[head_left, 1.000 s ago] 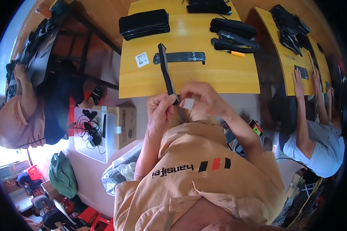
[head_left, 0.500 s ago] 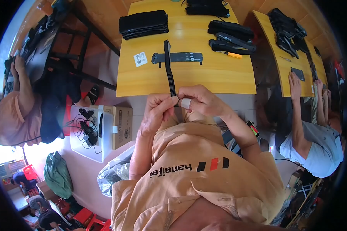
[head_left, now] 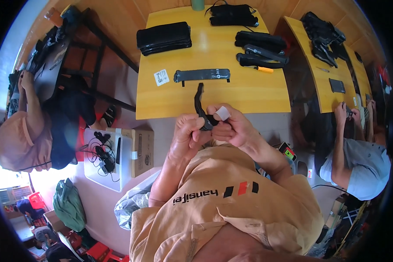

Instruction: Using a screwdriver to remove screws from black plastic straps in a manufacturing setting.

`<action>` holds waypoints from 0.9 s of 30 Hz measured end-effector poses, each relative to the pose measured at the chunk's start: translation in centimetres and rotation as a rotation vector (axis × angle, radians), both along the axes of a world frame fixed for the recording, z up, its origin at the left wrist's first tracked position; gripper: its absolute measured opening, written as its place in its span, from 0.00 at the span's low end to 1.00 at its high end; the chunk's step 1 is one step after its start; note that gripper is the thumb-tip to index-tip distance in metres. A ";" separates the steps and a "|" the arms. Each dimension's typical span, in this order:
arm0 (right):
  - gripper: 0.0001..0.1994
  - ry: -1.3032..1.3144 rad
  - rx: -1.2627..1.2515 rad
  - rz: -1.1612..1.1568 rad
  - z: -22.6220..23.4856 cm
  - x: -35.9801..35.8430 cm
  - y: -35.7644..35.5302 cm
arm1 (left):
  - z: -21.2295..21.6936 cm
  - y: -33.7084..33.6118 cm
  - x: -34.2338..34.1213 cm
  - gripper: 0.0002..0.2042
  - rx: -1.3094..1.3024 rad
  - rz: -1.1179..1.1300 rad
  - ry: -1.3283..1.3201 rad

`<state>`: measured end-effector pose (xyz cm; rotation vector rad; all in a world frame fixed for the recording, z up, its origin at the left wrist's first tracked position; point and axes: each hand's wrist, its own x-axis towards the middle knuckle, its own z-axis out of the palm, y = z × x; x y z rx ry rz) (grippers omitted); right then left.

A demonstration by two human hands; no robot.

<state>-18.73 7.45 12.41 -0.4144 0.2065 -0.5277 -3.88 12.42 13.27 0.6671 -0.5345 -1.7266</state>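
Strap (head_left: 200,102) now bent, black.

Peach short-sleeved shirt (head_left: 231,209), dark lettering, red-black stripes

Black strap (head_left: 200,105) lower end hidden inside left hand (head_left: 188,131); grip unclear.

Matt black fabric strap (head_left: 200,105) at centre frame, small white paper tag (head_left: 223,113) on it, smooth glossy yellow wooden table (head_left: 249,91) above, brown cardboard box (head_left: 142,150) at left, matt orange cloth shirt (head_left: 231,209) below.
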 end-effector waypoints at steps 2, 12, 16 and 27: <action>0.10 -0.124 0.268 0.016 0.4 -0.4 0.4 | 0.4 0.4 -0.1 0.19 -0.002 -0.006 0.032; 0.14 -0.448 0.184 -0.793 3.8 -12.1 -5.1 | -3.7 4.9 7.4 0.14 -0.058 -0.271 0.017; 0.12 -0.770 0.120 -0.827 6.8 -18.4 -9.5 | -4.3 8.2 9.7 0.08 0.006 -0.178 -0.064; 0.15 0.387 -0.617 -0.813 8.8 -16.1 -7.6 | -4.6 4.6 12.2 0.12 0.014 0.429 -0.349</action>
